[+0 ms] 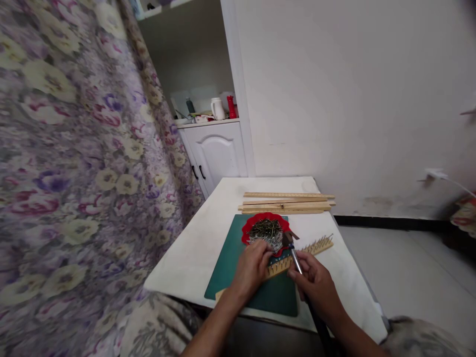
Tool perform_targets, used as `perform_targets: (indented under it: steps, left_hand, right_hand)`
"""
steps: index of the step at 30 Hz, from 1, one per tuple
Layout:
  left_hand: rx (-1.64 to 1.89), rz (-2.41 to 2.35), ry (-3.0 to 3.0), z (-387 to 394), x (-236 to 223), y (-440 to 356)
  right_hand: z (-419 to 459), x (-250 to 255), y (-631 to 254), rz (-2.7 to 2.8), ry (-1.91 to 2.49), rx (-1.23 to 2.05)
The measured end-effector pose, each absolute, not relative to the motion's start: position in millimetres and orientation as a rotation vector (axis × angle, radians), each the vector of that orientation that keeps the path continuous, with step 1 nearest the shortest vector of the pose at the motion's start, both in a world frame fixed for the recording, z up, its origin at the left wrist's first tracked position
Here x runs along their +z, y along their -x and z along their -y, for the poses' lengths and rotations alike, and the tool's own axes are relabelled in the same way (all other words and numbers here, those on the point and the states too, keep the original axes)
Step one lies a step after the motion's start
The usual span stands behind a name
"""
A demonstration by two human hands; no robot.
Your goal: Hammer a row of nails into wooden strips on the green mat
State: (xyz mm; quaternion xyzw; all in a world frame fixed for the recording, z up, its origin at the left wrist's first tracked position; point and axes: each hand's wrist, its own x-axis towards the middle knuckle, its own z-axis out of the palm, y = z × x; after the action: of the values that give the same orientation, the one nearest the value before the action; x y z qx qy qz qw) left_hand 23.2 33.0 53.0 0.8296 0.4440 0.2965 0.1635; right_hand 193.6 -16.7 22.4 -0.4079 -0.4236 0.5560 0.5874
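- Red dish of nails: left hand, fingers curled at near edge, hold unclear.
- Right hand wraps hammer.
- Nailing seems in hand; next calls for steadying a nail on the wooden strip.

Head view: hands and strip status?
Right hand holding hammer. Left hand by red dish, grip unclear. Nail-studded strip across green mat, partly hidden by left arm.

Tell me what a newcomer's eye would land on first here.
Probably the red scalloped dish heaped with nails, at the far end of the green mat. Next, the hammer in the right hand, its shaft crossing the view of a nail-studded wooden strip. The floral curtain fills the picture's left side.
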Motion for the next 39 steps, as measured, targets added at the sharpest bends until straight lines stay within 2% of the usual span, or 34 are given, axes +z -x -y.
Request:
perform_targets:
  steps: [5, 15, 23, 30, 35, 39]
  left_hand:
    - [0.768, -1.106, -2.348, -1.3, 48.7, -36.6]
    - [0.869, -1.052, -2.260, 7.3, 46.8, -36.6]
    - [1.174, -1.062, -1.580, 15.1, 28.4, -43.4]
    - [1.247, -0.956, -1.186, 15.5, 19.4, -48.9]
    - [1.336, -0.888, -1.240, 15.5, 18.0, -47.1]
    - [1.394, -1.051, -1.327, 15.6, 25.7, -25.8]
  right_hand:
    - [18.0, 22.4, -192.4, 0.974, 0.948, 1.289]
    - [19.8, 23.3, -191.7, 0.947, 0.892, 1.368]
    - [15.0, 17.0, -199.0, 0.917, 0.840, 1.433]
    - [15.4, 12.2, -195.4, 0.926, 0.822, 1.498]
    - [19.8, 11.8, -191.5, 0.935, 0.836, 1.502]
    - [24.5, 15.7, -189.7, 0.960, 0.873, 1.455]
